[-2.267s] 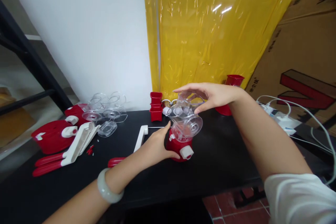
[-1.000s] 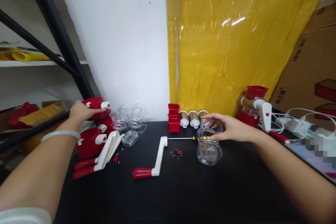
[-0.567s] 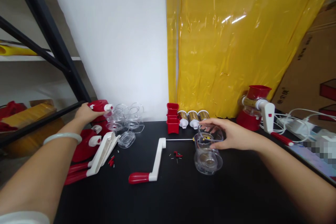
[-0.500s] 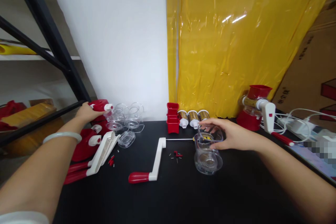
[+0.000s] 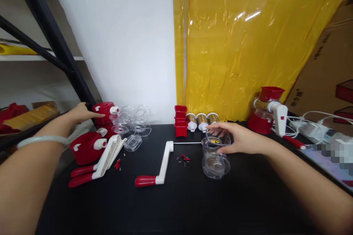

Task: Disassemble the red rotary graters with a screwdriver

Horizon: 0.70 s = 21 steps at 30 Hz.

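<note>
At the left, my left hand (image 5: pixel 80 113) is beside the upper red grater base (image 5: pixel 103 113). Its thumb stretches along the base's side, and the other fingers are partly hidden. My right hand (image 5: pixel 237 138) grips a clear plastic grater housing (image 5: pixel 216 166) by its upper part, thumb in front and fingers over the rim. Left of the housing lies a crank handle (image 5: pixel 164 167), white with a red grip. Its metal rod reaches to the housing. Small red parts and screws (image 5: pixel 185 158) lie between them.
Another red base (image 5: pixel 86 148) and two white-and-red cranks (image 5: pixel 103 165) lie at left, with clear housings (image 5: pixel 134 125) behind. Stacked red hoppers (image 5: pixel 181 126) and several grater drums (image 5: pixel 202 121) line the back. An assembled grater (image 5: pixel 266 112), cables and a power strip (image 5: pixel 314 128) stand right.
My left hand has shifted left, off the top of the red base to its side. My right hand keeps hold of the clear housing. The view has moved slightly.
</note>
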{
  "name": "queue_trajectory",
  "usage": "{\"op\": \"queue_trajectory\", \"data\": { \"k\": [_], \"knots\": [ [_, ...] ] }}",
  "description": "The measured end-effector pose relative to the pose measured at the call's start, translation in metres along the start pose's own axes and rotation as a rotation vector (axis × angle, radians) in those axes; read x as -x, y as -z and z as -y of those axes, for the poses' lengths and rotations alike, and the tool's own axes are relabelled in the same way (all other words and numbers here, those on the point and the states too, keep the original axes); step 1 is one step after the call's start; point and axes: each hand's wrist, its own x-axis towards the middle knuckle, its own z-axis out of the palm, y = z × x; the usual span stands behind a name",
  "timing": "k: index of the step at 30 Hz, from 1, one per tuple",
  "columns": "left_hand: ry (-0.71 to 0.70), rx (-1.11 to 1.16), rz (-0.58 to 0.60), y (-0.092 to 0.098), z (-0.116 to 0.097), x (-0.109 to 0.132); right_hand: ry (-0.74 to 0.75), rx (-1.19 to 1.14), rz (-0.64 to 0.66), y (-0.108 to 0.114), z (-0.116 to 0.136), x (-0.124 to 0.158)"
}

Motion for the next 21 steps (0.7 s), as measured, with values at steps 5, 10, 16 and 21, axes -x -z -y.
{"op": "queue_trajectory", "data": {
  "k": [5, 10, 16, 21],
  "knots": [
    [0.015, -0.142, -0.093, 0.029, -0.047, 0.038, -0.002, -0.051, -0.015, -0.001, -0.006, 0.001],
    [-0.488, 0.313, -0.222, 0.005, -0.155, 0.165, 0.014, -0.353, -0.13, -0.012, -0.013, -0.01],
    [-0.601, 1.015, 0.494, -0.084, -0.244, 0.287, -0.061, -0.496, -0.384, -0.033, -0.012, -0.036],
    [-0.442, 1.159, 0.488, -0.129, -0.265, 0.308, -0.292, -0.492, -0.658, -0.052, 0.001, -0.055]
  ]
}}
